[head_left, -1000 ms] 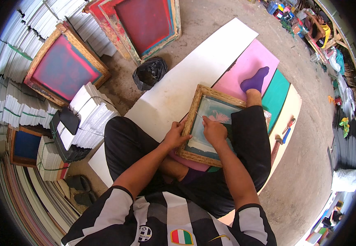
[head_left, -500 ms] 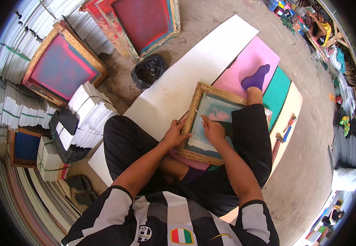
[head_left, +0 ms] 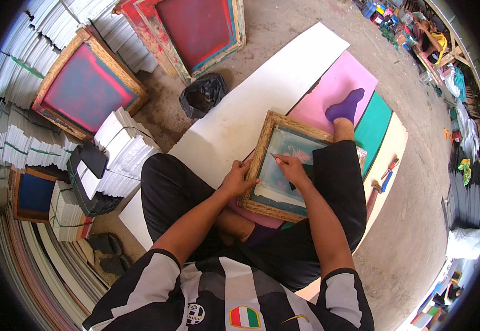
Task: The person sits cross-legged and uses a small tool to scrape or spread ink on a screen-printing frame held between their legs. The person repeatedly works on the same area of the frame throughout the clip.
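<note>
A wooden-framed printing screen [head_left: 258, 153] rests tilted across my lap, its mesh blue-grey with a pale pink leaf-like pattern [head_left: 296, 153]. My left hand [head_left: 239, 180] is closed on the frame's left side, the thumb lying over the wood. Over the mesh, my right hand [head_left: 292, 169] pinches a thin, pointed tool [head_left: 269, 153]; its exact kind is too small to make out. The tool's tip points toward the upper left part of the mesh, close to the frame. Whether it touches the mesh I cannot tell.
White, pink [head_left: 333, 83] and green [head_left: 373, 129] boards lie under my legs. Pliers [head_left: 387, 177] and a hammer [head_left: 373, 193] lie at the right. A black plastic bag [head_left: 202, 95], other screens [head_left: 91, 88] and tied white stacks [head_left: 126, 154] stand left. A person [head_left: 434, 41] sits far right.
My right hand has shifted slightly up and turned, so the thin tool lies flatter and points more to the left. My left hand keeps its hold on the frame.
</note>
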`<state>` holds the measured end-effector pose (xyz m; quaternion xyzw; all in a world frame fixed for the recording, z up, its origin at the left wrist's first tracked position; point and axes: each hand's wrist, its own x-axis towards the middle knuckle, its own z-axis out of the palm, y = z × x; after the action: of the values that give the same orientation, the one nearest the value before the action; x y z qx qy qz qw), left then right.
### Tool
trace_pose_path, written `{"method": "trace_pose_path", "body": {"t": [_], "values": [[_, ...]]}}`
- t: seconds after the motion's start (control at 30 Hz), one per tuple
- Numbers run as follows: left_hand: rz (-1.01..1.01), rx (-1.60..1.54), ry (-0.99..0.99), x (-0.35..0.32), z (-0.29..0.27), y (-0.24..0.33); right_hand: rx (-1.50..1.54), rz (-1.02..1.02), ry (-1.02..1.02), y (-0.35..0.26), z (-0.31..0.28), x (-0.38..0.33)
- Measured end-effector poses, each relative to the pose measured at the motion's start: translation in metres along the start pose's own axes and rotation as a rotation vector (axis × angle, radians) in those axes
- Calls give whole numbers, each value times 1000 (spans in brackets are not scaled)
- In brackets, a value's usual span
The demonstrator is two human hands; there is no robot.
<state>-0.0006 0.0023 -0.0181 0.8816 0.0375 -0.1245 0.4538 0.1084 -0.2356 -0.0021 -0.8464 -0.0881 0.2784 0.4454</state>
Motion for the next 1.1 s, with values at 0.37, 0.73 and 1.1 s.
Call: {"method": "trace_pose_path", "body": {"t": [0.37, 0.73, 1.1], "values": [[-43, -10, -47, 0, 1, -2, -246, -128, 240, -30, 10, -21], [-45, -37, -32, -1, -5, 9, -196, 59, 190, -27, 3, -16], [-47, -50, -7, -2, -2, 4, -609, 33, 290, -67, 6, -39]]}}
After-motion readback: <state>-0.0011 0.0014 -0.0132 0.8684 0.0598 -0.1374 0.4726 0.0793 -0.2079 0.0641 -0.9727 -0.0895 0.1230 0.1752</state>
